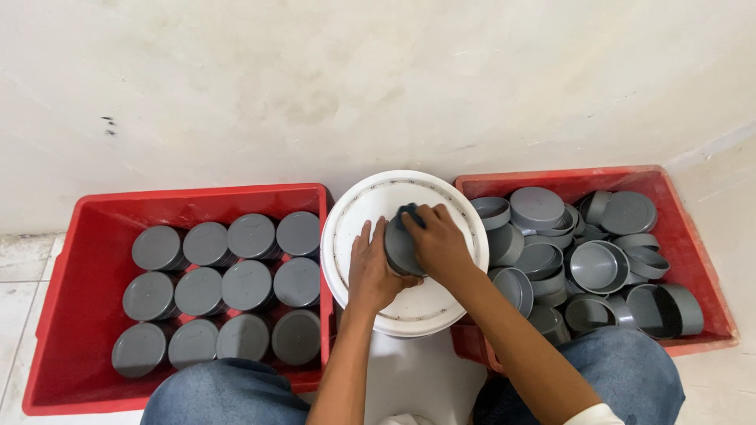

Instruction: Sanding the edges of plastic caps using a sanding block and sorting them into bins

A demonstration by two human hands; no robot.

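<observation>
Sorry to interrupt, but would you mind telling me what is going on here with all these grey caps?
A seated person holds one grey cap in both hands over a white bucket lid. The left hand steadies it while the right hand presses a dark pad onto it. The red crate on the left holds caps stacked in neat rows; the red crate on the right holds a loose pile.

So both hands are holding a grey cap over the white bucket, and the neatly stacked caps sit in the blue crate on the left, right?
Not quite: the head view shows the crate with the neatly stacked caps is red, not blue. Both the left hand and right hand do hold a grey cap over the white bucket.
</observation>
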